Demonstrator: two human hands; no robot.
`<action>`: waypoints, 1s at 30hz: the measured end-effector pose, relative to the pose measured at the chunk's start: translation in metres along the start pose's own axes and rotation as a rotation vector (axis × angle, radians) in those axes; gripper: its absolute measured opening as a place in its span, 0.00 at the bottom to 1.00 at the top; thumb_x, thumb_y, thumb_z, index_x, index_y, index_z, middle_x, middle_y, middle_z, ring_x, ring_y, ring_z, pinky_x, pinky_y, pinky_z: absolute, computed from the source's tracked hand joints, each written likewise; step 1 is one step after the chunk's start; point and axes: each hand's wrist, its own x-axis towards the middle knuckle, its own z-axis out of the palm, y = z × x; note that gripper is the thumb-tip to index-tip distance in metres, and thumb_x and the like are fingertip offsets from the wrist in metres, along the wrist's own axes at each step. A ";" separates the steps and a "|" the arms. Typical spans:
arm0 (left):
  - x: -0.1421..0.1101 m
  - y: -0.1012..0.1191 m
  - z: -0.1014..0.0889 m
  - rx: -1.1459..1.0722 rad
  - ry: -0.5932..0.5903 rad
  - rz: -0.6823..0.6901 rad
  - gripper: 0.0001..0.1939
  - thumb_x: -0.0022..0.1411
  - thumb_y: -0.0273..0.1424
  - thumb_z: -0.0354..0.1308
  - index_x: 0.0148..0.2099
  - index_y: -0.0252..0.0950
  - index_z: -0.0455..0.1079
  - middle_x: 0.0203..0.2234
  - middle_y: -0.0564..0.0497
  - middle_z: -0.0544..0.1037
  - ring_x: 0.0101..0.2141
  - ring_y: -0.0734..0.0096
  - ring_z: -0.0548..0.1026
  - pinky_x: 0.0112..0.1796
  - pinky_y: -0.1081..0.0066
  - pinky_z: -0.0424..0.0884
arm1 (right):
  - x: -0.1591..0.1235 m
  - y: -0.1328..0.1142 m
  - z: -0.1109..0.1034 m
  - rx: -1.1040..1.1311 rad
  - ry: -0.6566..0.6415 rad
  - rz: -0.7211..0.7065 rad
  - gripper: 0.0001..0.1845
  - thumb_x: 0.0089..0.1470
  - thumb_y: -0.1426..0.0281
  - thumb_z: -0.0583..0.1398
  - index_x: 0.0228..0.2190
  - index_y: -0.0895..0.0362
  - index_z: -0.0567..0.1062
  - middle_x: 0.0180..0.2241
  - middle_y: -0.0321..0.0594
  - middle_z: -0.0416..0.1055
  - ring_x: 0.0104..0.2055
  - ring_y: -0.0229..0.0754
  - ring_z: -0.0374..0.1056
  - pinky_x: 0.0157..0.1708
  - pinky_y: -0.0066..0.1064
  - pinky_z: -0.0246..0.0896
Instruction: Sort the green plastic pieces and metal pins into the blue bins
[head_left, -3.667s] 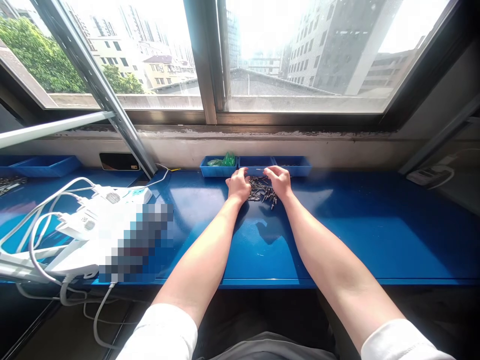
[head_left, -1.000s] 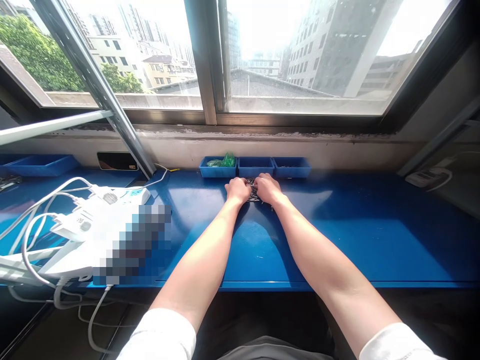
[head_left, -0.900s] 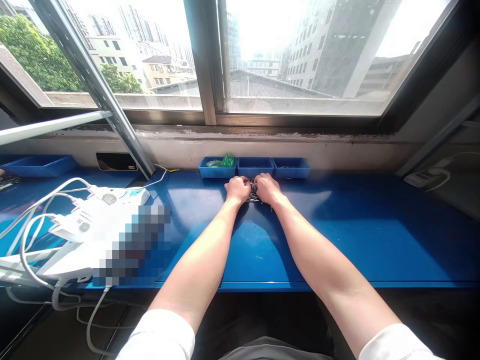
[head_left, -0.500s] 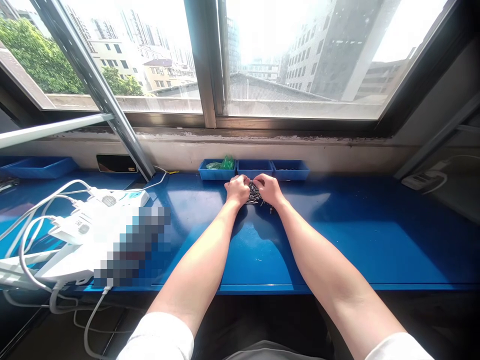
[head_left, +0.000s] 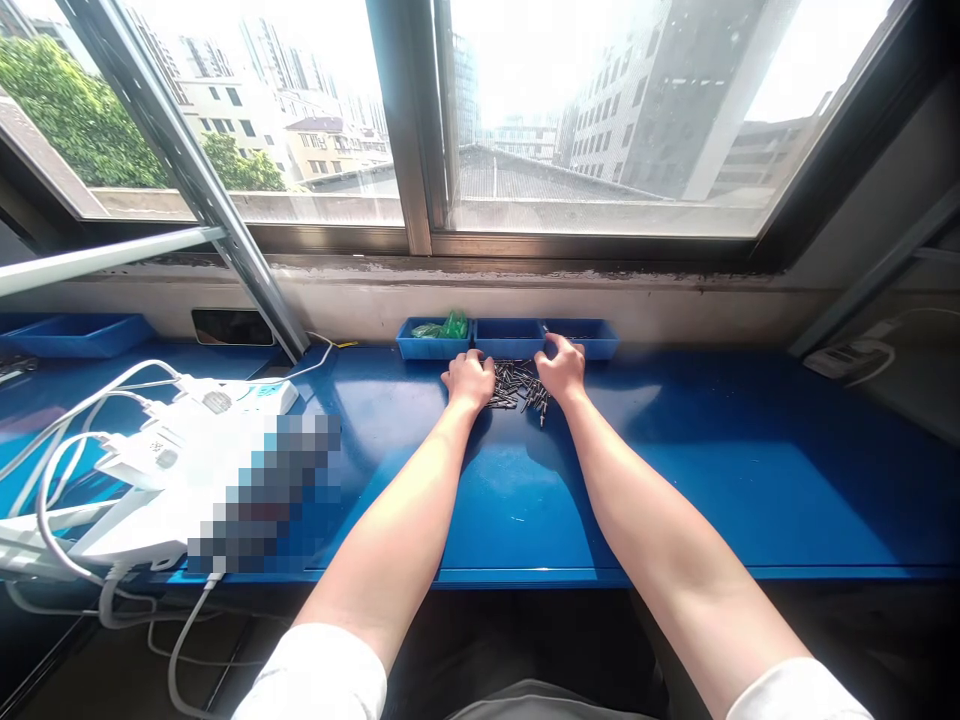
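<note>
A small heap of dark metal screws (head_left: 517, 385) lies on the blue worktop (head_left: 675, 470) near the far wall. My left hand (head_left: 468, 377) rests at the heap's left side with its fingers curled onto the screws. My right hand (head_left: 562, 365) sits at the heap's right, fingers pinched together and raised toward the right blue tray (head_left: 596, 335); what it pinches is too small to see. Three small blue trays stand in a row behind the heap: the left one (head_left: 433, 340) holds green plastic bags, the middle one (head_left: 511, 338) sits just behind the screws.
White power strips and tangled white cables (head_left: 150, 450) cover the worktop's left part. A large blue tray (head_left: 82, 333) stands at far left, a black device (head_left: 232, 327) against the wall. Another white power strip (head_left: 851, 357) lies at the right. Window and slanted metal bars rise behind.
My hands were pressed together over the screws a second ago. Now they have parted, the heap shows between them, and my right hand has moved right and back toward the right tray.
</note>
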 end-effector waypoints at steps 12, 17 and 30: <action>0.001 -0.004 0.005 0.104 -0.066 0.033 0.15 0.61 0.36 0.46 0.46 0.41 0.70 0.48 0.43 0.71 0.51 0.54 0.65 0.48 0.58 0.61 | 0.002 0.010 0.006 -0.179 -0.105 -0.009 0.36 0.45 0.66 0.58 0.57 0.53 0.60 0.64 0.45 0.43 0.56 0.57 0.47 0.53 0.49 0.49; 0.002 -0.005 0.007 0.125 -0.085 0.066 0.16 0.61 0.36 0.47 0.47 0.41 0.70 0.48 0.43 0.70 0.52 0.53 0.64 0.49 0.58 0.60 | -0.007 -0.002 0.006 -0.137 -0.063 -0.151 0.22 0.48 0.69 0.55 0.46 0.57 0.71 0.52 0.47 0.63 0.53 0.51 0.53 0.53 0.41 0.51; 0.002 -0.004 0.008 0.168 -0.143 0.115 0.14 0.58 0.38 0.49 0.41 0.42 0.72 0.46 0.44 0.70 0.51 0.55 0.64 0.48 0.58 0.59 | -0.020 -0.010 0.013 -0.202 -0.406 -0.310 0.11 0.52 0.63 0.57 0.34 0.49 0.79 0.43 0.38 0.73 0.50 0.50 0.59 0.48 0.41 0.52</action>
